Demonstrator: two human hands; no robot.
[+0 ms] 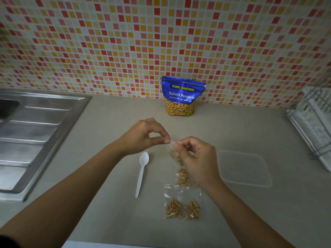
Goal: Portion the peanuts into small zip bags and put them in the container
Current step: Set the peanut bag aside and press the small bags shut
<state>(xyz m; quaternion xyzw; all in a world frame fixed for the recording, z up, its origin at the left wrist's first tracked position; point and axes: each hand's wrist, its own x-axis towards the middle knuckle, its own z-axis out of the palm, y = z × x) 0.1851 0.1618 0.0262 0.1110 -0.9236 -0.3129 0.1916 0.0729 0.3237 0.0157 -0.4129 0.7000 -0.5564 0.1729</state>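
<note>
Blue peanut pouch [181,97] stands upright at the back of the counter [111,119]. One small clear zip bag [175,155], peanuts in its bottom, is up off the counter, top pinched between left hand [143,135] and right hand [197,156]. Two filled bags [182,203] lie flat side by side at the front, with a third bag [183,177] just behind them. A clear rectangular container [244,168] sits to the right, apart from the bags.

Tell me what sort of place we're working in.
Probably a home kitchen: a stainless sink with a drainboard on the left, a mosaic tile backsplash behind, and a wire dish rack on the right.
</note>
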